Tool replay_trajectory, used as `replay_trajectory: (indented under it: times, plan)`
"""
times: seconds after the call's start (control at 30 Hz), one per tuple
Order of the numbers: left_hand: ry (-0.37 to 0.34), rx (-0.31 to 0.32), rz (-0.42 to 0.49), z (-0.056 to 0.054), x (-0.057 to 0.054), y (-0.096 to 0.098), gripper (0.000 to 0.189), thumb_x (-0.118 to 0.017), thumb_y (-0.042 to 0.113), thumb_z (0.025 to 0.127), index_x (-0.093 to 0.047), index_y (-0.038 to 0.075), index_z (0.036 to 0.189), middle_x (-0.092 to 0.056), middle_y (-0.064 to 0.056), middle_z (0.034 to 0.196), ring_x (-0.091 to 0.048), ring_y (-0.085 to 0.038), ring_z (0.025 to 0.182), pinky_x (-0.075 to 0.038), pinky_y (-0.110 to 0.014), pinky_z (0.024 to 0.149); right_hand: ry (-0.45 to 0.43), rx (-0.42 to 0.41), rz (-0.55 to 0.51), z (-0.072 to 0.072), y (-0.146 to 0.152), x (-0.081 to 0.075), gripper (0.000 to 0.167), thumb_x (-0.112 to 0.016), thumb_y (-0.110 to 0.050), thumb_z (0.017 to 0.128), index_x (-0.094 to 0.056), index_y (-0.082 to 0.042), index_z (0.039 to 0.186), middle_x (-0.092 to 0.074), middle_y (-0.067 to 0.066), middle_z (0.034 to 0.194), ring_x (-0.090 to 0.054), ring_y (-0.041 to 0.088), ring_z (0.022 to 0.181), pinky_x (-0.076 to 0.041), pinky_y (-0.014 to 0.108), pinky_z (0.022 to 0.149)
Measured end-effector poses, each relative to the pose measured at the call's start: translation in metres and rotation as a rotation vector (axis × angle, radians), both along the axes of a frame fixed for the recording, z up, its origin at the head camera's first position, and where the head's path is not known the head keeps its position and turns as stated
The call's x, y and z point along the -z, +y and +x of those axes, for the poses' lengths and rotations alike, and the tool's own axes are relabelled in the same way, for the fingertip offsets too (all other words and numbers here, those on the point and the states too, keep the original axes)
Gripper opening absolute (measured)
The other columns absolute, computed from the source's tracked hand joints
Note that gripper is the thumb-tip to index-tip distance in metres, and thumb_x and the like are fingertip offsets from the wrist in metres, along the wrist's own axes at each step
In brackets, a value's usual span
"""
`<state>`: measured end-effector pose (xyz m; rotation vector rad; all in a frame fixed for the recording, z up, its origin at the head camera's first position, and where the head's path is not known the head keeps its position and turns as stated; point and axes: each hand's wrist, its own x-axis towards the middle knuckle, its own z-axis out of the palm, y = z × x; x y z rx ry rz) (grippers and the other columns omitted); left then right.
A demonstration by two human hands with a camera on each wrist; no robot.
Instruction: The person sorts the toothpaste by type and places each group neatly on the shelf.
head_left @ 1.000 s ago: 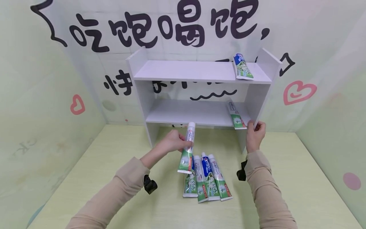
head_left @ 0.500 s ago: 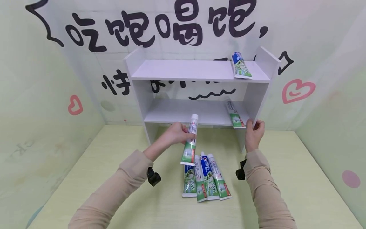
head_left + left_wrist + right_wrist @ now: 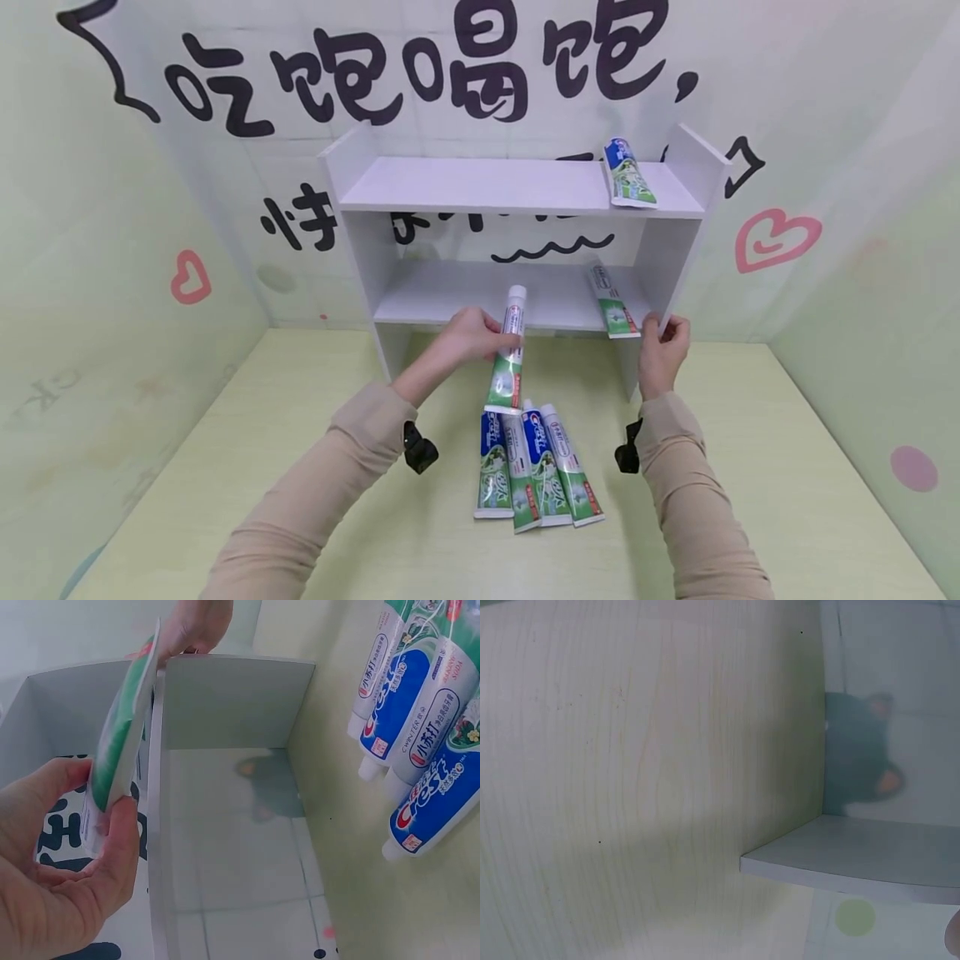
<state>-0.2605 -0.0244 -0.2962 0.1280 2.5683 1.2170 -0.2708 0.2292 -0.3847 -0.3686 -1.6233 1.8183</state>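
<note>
My left hand (image 3: 474, 335) pinches a white and green toothpaste tube (image 3: 507, 358) between thumb and fingers, cap end up, in front of the middle shelf's front edge. In the left wrist view the tube (image 3: 120, 742) shows nearly edge-on beside the shelf board. My right hand (image 3: 663, 354) grips the right side panel of the white shelf unit (image 3: 517, 185) at about middle-shelf height; only a bit of a finger (image 3: 952, 934) shows in the right wrist view. One white and green tube (image 3: 613, 300) lies at the right of the middle shelf, and a blue and green tube (image 3: 628, 173) on the top shelf.
Several toothpaste tubes (image 3: 546, 467) lie side by side on the pale wooden table (image 3: 337, 517), caps toward the shelf unit. The printed wall (image 3: 225, 192) stands right behind the unit, with side walls left and right.
My left hand has lifted the toothpaste tube up and slightly right, from over the table tubes to the middle shelf's front. My right hand stays on the side panel.
</note>
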Motion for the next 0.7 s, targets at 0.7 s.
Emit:
replay_trajectory:
  times: [0.7]
  plan:
    - [0.034,0.019,0.061,-0.037,-0.013,0.040,0.038,-0.071,0.031,0.077,-0.062,0.001,0.097,-0.065,-0.010,0.094,-0.066,-0.019,0.075,-0.054,-0.027,0.072,0.002,-0.010,0.005,0.013,-0.008,-0.014,0.012,-0.046,-0.009,0.091,-0.040,-0.017,0.083,-0.043,-0.005,0.085,-0.042,0.006,0.076,-0.037,0.016,0.062]
